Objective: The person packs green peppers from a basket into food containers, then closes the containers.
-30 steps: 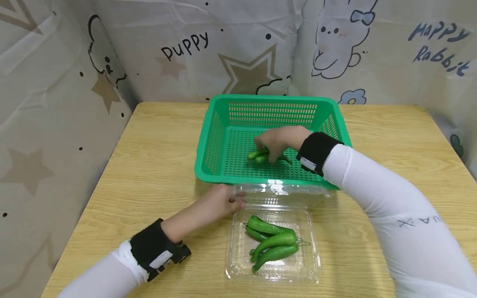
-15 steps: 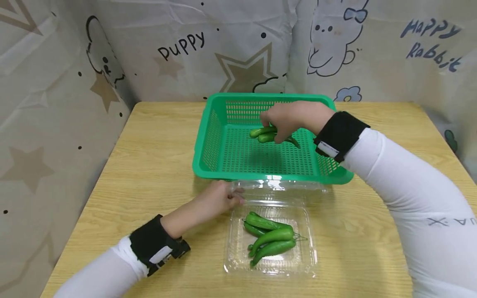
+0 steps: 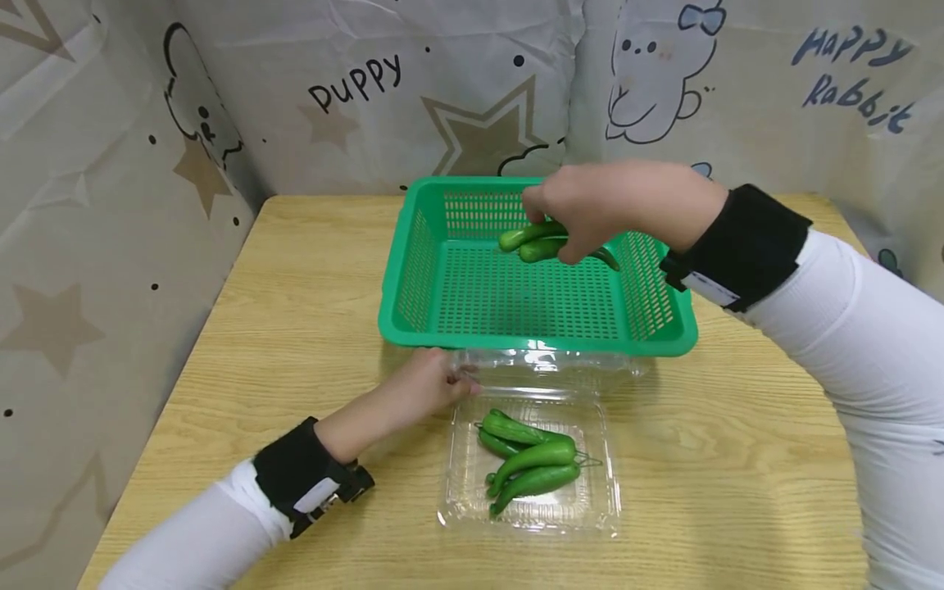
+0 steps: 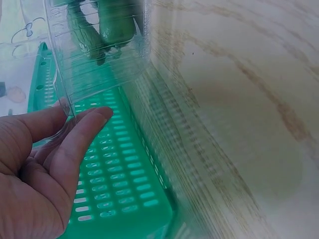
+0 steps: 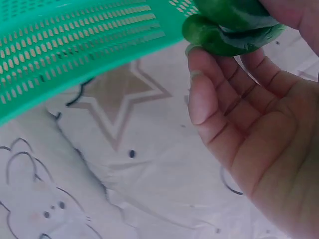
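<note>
My right hand (image 3: 597, 205) grips green chili peppers (image 3: 542, 249) above the green plastic basket (image 3: 487, 307), apart from its floor. In the right wrist view, the fingers curl round these peppers (image 5: 214, 37); at least two show, and the rest are partly hidden by the hand. Meanwhile my left hand (image 3: 420, 385) pinches the left edge of the raised lid (image 3: 546, 360) of a clear plastic clamshell box (image 3: 457, 492). The left wrist view has the thumb and fingers (image 4: 82, 134) on that thin edge. Several green peppers (image 3: 534, 481) lie inside the box.
The basket stands directly behind the box, and the lid leans close to its front rim (image 3: 413, 338). Both rest on a wood-patterned table (image 3: 295, 287). Printed cloth (image 3: 295, 41) hangs behind the table and along its left side.
My right hand has lifted the peppers from the basket floor and moved up and slightly right with them. The left hand keeps hold of the lid. The whole view has shifted slightly.
</note>
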### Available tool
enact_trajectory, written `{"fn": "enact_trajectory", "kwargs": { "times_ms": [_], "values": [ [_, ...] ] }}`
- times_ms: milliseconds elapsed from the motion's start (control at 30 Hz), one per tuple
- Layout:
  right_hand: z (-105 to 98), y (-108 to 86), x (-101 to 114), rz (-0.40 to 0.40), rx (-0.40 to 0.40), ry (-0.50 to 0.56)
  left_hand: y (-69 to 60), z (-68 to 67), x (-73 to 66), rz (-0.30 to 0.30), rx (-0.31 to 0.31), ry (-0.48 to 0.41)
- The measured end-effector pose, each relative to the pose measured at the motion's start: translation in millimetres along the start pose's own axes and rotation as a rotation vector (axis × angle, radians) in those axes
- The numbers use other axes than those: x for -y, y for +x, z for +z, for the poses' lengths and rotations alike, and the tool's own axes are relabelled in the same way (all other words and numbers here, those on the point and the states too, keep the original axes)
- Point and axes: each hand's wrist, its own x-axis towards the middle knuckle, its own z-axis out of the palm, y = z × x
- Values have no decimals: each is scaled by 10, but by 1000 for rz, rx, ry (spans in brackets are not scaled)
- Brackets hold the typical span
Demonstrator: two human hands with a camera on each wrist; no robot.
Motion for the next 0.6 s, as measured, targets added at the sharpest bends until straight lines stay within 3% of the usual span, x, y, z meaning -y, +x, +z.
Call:
{"fn": "enact_trajectory", "kwargs": {
  "times_ms": [233, 467, 600],
  "values": [
    [-98, -269, 230, 19, -41, -54, 1, 12, 7, 23, -4, -6],
    [-133, -601, 504, -51, -119, -104, 9, 32, 30, 50, -32, -13],
    [-47, -719, 652, -101, -177, -175, 30, 35, 38, 71, -41, -15]
  ]
}}
